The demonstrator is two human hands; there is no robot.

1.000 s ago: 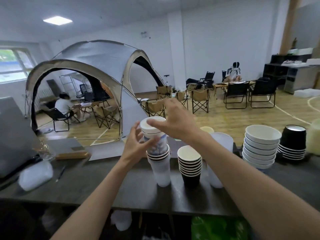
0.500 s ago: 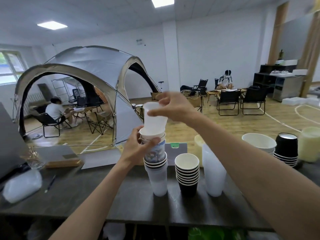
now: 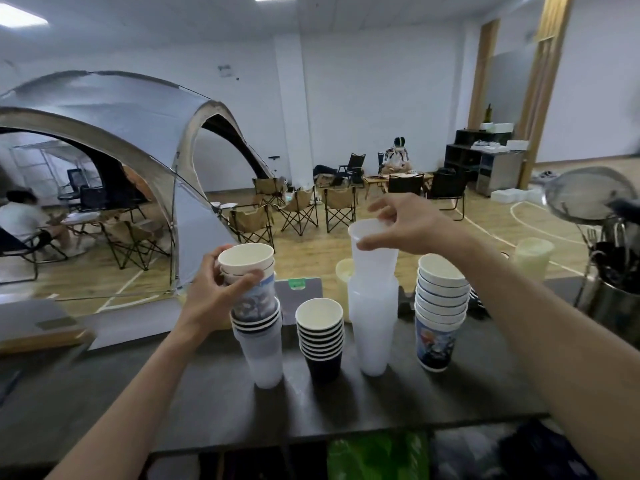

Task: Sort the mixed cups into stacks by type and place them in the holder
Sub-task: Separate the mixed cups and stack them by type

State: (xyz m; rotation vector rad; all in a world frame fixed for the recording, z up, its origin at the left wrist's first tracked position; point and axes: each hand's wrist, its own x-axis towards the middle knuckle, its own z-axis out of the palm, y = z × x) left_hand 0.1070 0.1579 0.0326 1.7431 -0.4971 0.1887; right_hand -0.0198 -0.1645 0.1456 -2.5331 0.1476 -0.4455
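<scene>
The right hand (image 3: 408, 226) pinches a clear cup (image 3: 372, 244) at its rim, above the clear stack (image 3: 372, 323) on the tabletop (image 3: 485, 393). The left hand (image 3: 216, 292) grips the mixed stack (image 3: 258, 313). The cup looks light, thin and easily squeezed; a rim hold seems best.

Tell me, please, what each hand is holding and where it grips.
The right hand pinches a translucent plastic cup by its rim; the left hand grips the mixed stack around its upper side.
</scene>
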